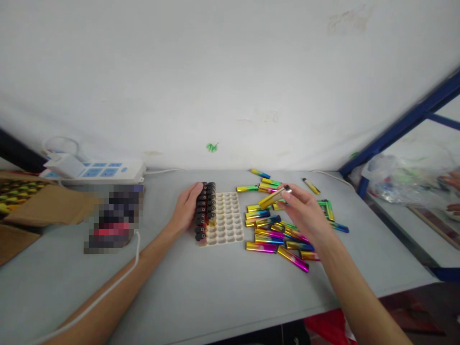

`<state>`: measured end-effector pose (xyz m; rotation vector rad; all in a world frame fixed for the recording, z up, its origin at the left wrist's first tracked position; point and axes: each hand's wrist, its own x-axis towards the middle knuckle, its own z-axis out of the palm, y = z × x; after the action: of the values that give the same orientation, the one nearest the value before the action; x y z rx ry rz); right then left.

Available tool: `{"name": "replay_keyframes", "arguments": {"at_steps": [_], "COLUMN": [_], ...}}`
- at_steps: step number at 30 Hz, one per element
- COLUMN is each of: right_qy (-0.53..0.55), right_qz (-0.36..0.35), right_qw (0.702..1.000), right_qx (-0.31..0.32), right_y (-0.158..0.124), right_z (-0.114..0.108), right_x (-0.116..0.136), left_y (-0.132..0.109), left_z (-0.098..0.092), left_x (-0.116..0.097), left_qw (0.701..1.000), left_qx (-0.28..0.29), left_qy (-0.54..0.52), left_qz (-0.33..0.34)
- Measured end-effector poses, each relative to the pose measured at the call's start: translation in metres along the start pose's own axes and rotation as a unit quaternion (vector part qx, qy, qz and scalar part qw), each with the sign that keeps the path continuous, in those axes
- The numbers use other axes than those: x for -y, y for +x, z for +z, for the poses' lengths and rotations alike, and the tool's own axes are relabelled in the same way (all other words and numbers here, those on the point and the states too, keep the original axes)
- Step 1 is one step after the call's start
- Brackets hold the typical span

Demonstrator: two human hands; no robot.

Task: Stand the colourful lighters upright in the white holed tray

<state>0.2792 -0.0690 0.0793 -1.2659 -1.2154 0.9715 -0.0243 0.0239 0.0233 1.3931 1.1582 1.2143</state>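
A white tray with rows of round holes [228, 218] lies on the table, its left columns filled with upright lighters [204, 206] whose dark tops show. My left hand [186, 208] is closed around the tray's left side, against the outer column of lighters; some of its fingers are hidden. Above the loose pile, my right hand [302, 206] pinches a shiny gold lighter [271, 197] near its metal top, tilted with its base toward the tray. Several loose lighters [269, 238] in metallic yellow, green, blue and pink lie right of the tray, some under my right hand.
A power strip [104, 171] stands along the wall at the left, near an open cardboard box [50, 206] and a blurred-out item [115, 220]. A white cable [136, 254] crosses over my left forearm. Blue metal framing [402, 120], plastic bags [391, 177] and another person's hand [453, 182] are at the right.
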Motion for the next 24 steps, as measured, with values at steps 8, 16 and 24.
{"name": "replay_keyframes", "arguments": {"at_steps": [8,16,24], "right_qy": [0.119,0.025,-0.074], "right_qz": [0.055,0.065,0.047], "right_qw": [0.980,0.990,0.994], "right_qx": [0.146,0.121,0.072], "right_y": [0.004,-0.010,-0.013], "right_z": [0.082,0.119,0.118], "right_x": [0.020,-0.003,-0.011], "left_y": [-0.001,-0.002,-0.002], "left_z": [0.002,0.002,0.002], "left_x": [-0.003,-0.005,-0.004], "left_qw": [1.000,1.000,1.000], "left_qx": [0.004,0.000,-0.001], "left_qy": [0.007,0.015,0.017], "left_qz": [-0.009,0.000,-0.010]}}
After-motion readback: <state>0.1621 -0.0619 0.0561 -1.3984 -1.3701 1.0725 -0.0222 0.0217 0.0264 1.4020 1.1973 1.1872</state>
